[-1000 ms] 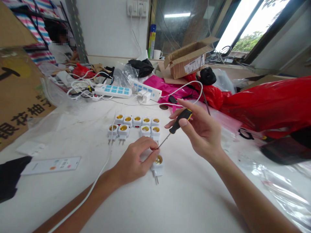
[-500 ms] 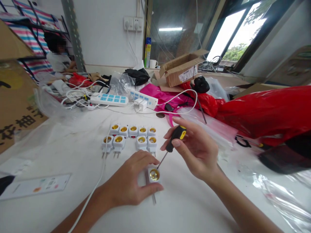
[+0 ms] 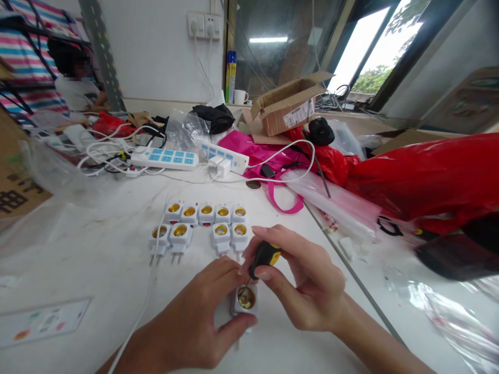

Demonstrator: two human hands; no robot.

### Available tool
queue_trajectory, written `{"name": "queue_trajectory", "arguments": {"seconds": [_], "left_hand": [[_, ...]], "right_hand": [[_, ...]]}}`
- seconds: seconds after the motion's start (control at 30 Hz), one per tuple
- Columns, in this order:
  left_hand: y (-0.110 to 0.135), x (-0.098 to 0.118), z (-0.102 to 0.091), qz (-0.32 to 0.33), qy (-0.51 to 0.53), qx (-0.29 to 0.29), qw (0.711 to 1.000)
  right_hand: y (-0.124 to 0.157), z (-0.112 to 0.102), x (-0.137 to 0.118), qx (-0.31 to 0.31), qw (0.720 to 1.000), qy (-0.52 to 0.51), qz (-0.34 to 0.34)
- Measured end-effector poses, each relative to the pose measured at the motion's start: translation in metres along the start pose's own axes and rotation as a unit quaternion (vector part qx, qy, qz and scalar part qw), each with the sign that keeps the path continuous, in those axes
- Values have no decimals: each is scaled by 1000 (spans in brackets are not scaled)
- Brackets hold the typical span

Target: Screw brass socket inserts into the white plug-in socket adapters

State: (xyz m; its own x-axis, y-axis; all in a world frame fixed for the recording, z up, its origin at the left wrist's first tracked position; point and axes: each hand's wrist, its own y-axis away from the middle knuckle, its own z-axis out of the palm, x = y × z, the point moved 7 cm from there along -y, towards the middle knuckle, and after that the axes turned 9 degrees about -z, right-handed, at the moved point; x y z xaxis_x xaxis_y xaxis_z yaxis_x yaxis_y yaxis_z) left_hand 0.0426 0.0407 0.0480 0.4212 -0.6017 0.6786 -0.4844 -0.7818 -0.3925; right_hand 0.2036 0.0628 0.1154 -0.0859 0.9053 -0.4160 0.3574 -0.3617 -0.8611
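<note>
My left hand is closed around a white plug-in lamp socket with a brass inside, holding it on the white table. My right hand grips a screwdriver with a black and yellow handle, its shaft pointing down into the socket's brass opening. Just beyond my hands, several more white lamp sockets stand in two rows.
Two white power strips with cables lie further back, beside pink and red plastic bags and an open cardboard box. A white cable runs along my left arm. A printed card lies at left. A person sits far left.
The view has tilted down and my hands have come closer together. The screwdriver has swung down, and its tip has gone from above the socket into the brass opening.
</note>
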Motion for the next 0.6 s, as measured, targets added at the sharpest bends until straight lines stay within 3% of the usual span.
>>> {"name": "queue_trajectory", "arguments": {"seconds": [0.6], "left_hand": [[0,0,3,10,-4,-4,1000]], "right_hand": [[-3,2,-2,-6,1000,4,-18]]}}
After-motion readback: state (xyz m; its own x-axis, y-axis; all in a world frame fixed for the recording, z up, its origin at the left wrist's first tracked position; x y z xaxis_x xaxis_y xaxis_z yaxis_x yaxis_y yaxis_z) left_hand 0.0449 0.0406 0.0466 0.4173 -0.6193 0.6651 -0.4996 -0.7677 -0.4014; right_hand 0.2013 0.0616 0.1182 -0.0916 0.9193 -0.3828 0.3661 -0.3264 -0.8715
